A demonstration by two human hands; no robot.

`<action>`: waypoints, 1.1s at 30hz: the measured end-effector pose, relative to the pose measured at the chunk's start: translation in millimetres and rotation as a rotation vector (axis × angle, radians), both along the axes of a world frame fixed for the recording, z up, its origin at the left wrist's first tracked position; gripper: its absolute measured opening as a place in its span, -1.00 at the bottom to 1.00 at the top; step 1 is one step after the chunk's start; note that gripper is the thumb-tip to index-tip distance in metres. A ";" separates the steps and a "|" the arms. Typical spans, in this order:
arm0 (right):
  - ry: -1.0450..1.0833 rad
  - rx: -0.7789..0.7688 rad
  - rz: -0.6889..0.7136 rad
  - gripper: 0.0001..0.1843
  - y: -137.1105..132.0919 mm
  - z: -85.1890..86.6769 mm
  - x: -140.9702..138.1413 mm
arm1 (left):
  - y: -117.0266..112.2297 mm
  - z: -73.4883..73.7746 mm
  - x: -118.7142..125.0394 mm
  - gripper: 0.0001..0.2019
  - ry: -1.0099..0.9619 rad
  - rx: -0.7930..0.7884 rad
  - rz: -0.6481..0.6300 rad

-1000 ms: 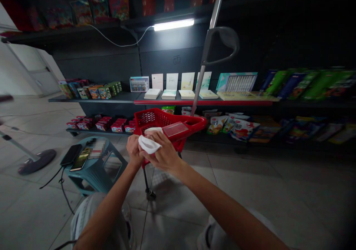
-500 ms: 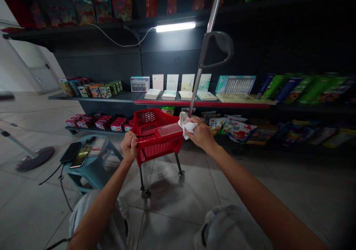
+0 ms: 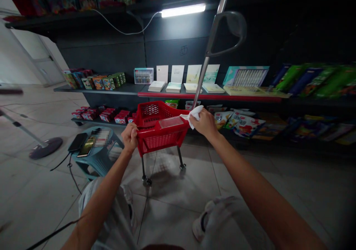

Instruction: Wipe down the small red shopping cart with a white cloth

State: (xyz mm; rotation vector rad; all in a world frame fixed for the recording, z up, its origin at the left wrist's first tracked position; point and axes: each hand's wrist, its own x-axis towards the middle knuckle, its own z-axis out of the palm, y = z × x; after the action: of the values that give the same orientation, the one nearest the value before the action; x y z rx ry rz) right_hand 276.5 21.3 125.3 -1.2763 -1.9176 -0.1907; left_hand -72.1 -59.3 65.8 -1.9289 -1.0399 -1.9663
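Note:
A red plastic shopping basket [image 3: 160, 131] stands on a wheeled metal frame, with a tall metal pole [image 3: 207, 64] and a dark loop handle [image 3: 226, 31] rising behind it. My left hand [image 3: 129, 138] grips the basket's near left rim. At the right end of the rim, my right hand [image 3: 204, 123] holds a crumpled white cloth [image 3: 193, 115] pressed against the edge. A clear plastic panel [image 3: 171, 122] lies along the basket's top, between my hands.
Dark shelves [image 3: 211, 96] with boxes, cards and packets run behind the basket. On the left, a teal stool [image 3: 96, 155] holds several phones, near a round fan base [image 3: 46, 148] and loose black cables [image 3: 69, 172]. My knees show below.
The hands have parted: my left hand moved onto the left rim, and my right hand carried the cloth to the basket's right end. The view has tilted slightly.

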 end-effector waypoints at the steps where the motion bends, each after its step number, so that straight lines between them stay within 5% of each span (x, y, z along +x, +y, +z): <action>1: 0.023 -0.014 -0.002 -0.68 1.9 -0.8 -1.5 | 0.1 0.3 -2.6 -0.57 -0.010 0.004 -0.007; 13: 0.213 0.019 -0.124 -0.45 -15.8 -18.7 -30.0 | 10.7 1.3 -27.0 -0.49 -0.177 -0.046 0.008; 21: 0.080 -0.094 -0.182 -0.44 -47.9 -2.5 -50.7 | 11.6 7.8 -41.5 -0.55 -0.212 -0.069 -0.055; 26: 0.010 -0.140 -0.276 -0.48 -82.9 13.0 -68.6 | -15.9 16.0 -41.1 -0.56 -0.135 -0.182 0.177; 29: -0.028 -0.136 -0.301 -0.49 -101.4 17.0 -72.4 | -45.7 26.3 -25.6 -0.67 -0.043 -0.113 0.329; 33: -0.041 -0.097 -0.276 -0.48 -114.9 15.8 -70.9 | -72.3 45.8 20.6 -0.74 0.230 -0.158 0.183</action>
State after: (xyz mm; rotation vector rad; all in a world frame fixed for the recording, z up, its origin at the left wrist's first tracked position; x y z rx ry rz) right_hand 205.6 -93.6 141.1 -1.6122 -1.7976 -0.2693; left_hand -51.4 -131.5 111.7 -1.9995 -1.2870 -1.5663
